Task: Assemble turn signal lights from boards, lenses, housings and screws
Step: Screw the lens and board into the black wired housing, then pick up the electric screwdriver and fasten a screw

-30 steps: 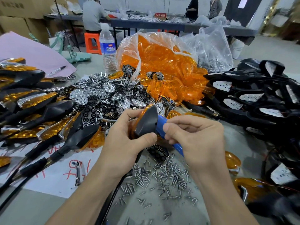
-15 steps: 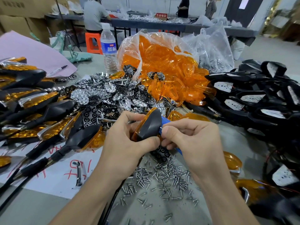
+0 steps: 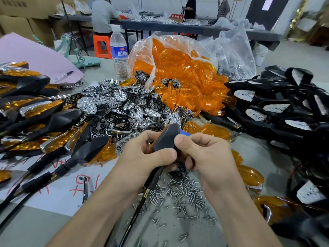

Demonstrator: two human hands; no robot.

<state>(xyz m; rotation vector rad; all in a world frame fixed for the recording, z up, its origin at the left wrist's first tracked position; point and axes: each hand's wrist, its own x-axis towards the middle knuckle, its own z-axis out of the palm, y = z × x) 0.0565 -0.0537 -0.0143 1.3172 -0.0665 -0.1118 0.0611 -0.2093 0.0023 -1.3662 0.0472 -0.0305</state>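
The job is well under way but far from over. At 9 o'clock a heap of finished lights, black bodies with amber faces and stalks, lies on the table. At 3 o'clock a big tangle of open housings, white boards already seated in them, still wants lenses and screws.

The unit in hand sits just above centre. The left hand wraps its curled fingers and thumb round a black housing with an amber edge showing, its stalk trailing toward 6 o'clock. The right hand is closed on a blue-handled screwdriver, its thumb against the housing's back. The tip is hidden, so this reads as the screw-fastening step, though how far the screw is driven cannot be told.

Loose screws lie scattered at 6 o'clock. At 12 o'clock an open clear bag spills orange lenses. A second clear bag at 1 o'clock holds small silvery parts. Chrome reflector pieces lie piled at 11 o'clock.
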